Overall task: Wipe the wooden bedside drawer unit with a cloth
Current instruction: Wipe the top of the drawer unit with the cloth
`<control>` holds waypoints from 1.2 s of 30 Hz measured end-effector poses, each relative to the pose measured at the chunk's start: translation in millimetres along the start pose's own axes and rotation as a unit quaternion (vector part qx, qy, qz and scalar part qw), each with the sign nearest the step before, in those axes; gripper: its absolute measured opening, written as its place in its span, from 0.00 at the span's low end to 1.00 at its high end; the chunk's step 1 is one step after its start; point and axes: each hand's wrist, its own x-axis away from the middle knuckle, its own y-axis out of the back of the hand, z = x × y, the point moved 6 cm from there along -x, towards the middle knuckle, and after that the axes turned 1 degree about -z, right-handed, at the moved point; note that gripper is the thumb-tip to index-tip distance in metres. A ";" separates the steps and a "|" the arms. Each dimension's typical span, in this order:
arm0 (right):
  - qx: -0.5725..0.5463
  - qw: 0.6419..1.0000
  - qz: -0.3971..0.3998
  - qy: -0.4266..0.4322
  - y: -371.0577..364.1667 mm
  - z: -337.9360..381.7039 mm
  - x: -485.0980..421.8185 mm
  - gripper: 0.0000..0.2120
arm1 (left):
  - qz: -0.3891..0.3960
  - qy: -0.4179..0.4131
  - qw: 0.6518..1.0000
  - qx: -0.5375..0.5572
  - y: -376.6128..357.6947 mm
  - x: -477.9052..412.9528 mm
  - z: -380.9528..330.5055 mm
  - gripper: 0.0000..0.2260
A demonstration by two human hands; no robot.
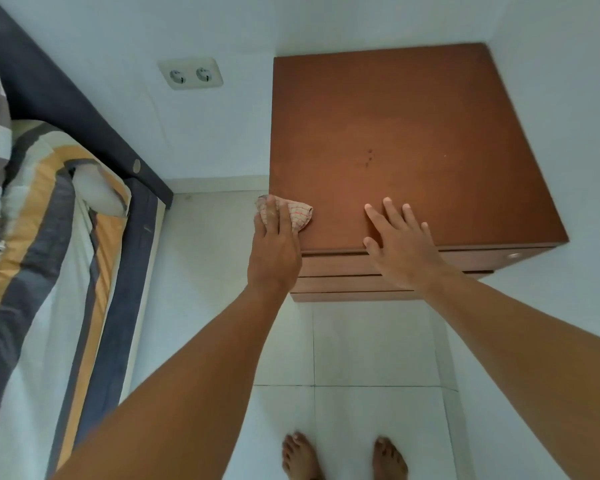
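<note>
The wooden bedside drawer unit (413, 133) stands in the room's corner, seen from above, with its brown top bare and drawer fronts showing below the front edge. A pale checked cloth (300, 213) lies bunched at the top's front left corner. My left hand (274, 247) presses down on the cloth, fingers over it. My right hand (400, 240) rests flat on the top near the front edge, fingers spread, holding nothing.
A bed with a striped orange and grey cover (49, 237) and dark frame (84, 123) runs along the left. A double wall socket (190, 73) sits left of the unit. White floor tiles (361, 358) lie below, with my bare feet (343, 459).
</note>
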 end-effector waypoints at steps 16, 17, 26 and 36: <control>-0.105 0.989 -0.070 0.080 13.7 28.7 46.6 0.21 | 0.209 -0.079 0.974 -0.041 -55.4 144.9 -24.1 0.39; -0.151 0.983 -0.062 0.081 6.6 30.6 60.0 0.20 | 0.203 -0.055 0.978 -0.009 -49.4 143.3 -29.0 0.42; -0.579 0.760 0.153 -0.252 -19.4 10.8 89.5 0.19 | 0.065 -0.078 0.994 0.039 11.6 113.3 -82.5 0.28; -0.609 0.750 0.134 -0.219 -10.7 -1.3 91.5 0.10 | 0.058 -0.116 0.926 0.354 22.1 119.6 -97.2 0.28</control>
